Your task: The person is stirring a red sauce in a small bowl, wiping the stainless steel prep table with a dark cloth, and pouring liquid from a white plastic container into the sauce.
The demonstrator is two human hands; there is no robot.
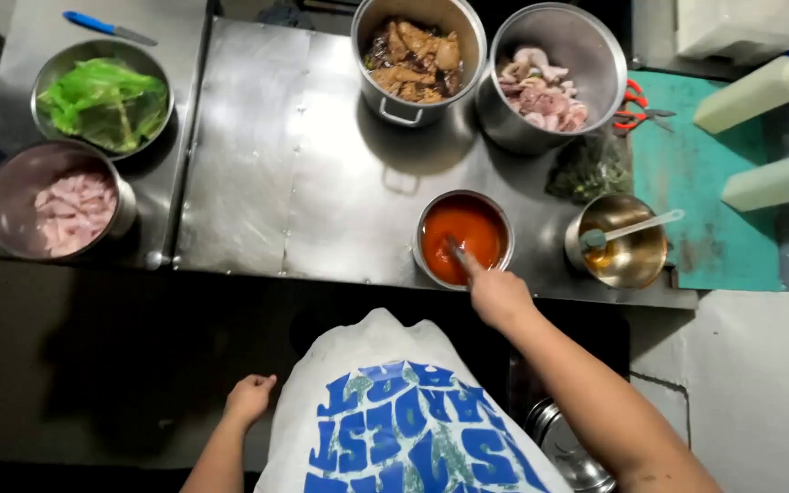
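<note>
- My right hand (497,294) is stretched forward over the near edge of the steel bench (294,183), fingers closed on the handle of a utensil (456,248) whose tip sits in the red sauce.
- The sauce fills a small round steel bowl (464,237), close to the bench's front edge.
- My left hand (248,398) hangs low at my side, off the bench, fingers loosely curled, holding nothing.
- Just right of the sauce bowl: a steel cup (628,242) with a pale spoon (636,226) leaning out of it.
- Behind, at the back of the bench: a pot of brown cooked pieces (417,55) and, touching it on the right, a pot of pale raw meat (554,78).
- Far left: a bowl of green leaves (102,99), a bowl of pink meat slices (57,205) in front of it, a blue-handled knife (107,27) behind.
- Right side: a green cutting mat (714,201), red-handled scissors (636,105) at its edge, two pale squeeze bottles (760,87) lying across it.
</note>
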